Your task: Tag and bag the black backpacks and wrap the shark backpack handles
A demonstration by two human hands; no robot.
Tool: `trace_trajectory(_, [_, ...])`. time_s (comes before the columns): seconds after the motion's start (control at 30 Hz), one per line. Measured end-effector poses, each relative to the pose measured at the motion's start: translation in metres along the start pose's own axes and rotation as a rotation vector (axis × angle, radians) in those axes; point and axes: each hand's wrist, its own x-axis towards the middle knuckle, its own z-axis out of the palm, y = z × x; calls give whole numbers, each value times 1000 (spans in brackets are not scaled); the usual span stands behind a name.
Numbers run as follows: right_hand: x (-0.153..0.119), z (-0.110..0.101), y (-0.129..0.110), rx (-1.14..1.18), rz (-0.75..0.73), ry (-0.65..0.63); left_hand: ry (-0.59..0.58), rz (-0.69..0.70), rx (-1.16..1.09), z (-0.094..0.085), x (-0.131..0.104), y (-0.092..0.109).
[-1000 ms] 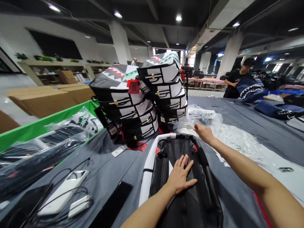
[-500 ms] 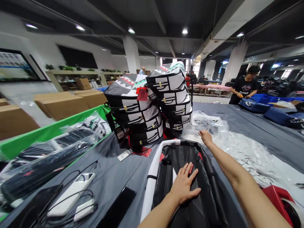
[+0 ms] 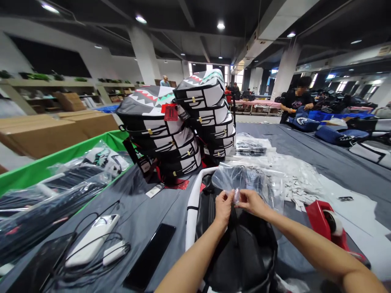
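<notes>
A clear plastic bag (image 3: 265,183) spreads over the upper end of a black backpack (image 3: 244,252) with white edging, which lies on the table in front of me. My left hand (image 3: 224,208) pinches the bag's edge between thumb and fingers. Close beside it, my right hand (image 3: 253,202) pinches the same edge, the fingertips of both hands nearly meeting. Both hands are above the backpack. Part of the backpack is hidden under my hands and the film.
Two stacks of patterned backpacks (image 3: 165,138) stand ahead. At right are a red tape dispenser (image 3: 319,217) and a pile of plastic bags (image 3: 290,175). A phone (image 3: 149,256) and a white power bank (image 3: 93,240) with cables lie left. Another person (image 3: 297,99) handles a blue bag.
My left hand has left the backpack, and my right hand has come back from the bag pile. Both now grip a clear plastic bag over the backpack. The view has turned right.
</notes>
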Motion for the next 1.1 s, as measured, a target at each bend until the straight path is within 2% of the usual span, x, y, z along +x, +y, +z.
trace_trajectory(0.13, [-12, -8, -3, 444, 221, -177, 86, 55, 101, -15, -10, 19])
trace_trajectory(0.23, [-10, -12, -8, 553, 300, -205, 119, 31, 67, -22, -18, 28])
trace_trajectory(0.4, [-1, 7, -21, 536, 203, 22, 54, -114, -115, -15, -33, 32])
trace_trajectory(0.5, [0, 16, -26, 508, 144, 23, 59, -101, -85, -16, -36, 31])
trace_trajectory(0.57, [3, 11, -26, 530, 172, 5, 68, -56, 46, -28, -34, 31])
trace_trajectory(0.6, [6, 6, -24, 553, 219, 38, 62, -32, 158, -37, -34, 31])
trace_trajectory(0.7, [19, -11, -16, 594, 386, 254, -2, 4, 490, -64, -42, 37])
trace_trajectory(0.77, [27, -16, -13, 581, 422, 360, -30, 59, 595, -73, -56, 46])
trace_trajectory(0.8, [30, -14, -14, 570, 416, 384, -28, 141, 665, -72, -64, 51])
trace_trajectory(0.87, [30, -4, -21, 549, 390, 412, 10, 396, 847, -61, -78, 62])
trace_trajectory(0.93, [22, 9, -37, 448, 266, 373, 37, 641, 1027, -45, -81, 71])
trace_trajectory(0.97, [15, 15, -47, 350, 167, 329, 52, 697, 1093, -39, -76, 75])
trace_trajectory(1.03, [-2, 22, -64, 60, -52, 215, 74, 686, 1197, -37, -56, 79])
trace_trajectory(1.1, [-21, 19, -70, -284, -168, 118, 106, 591, 1264, -50, -33, 79])
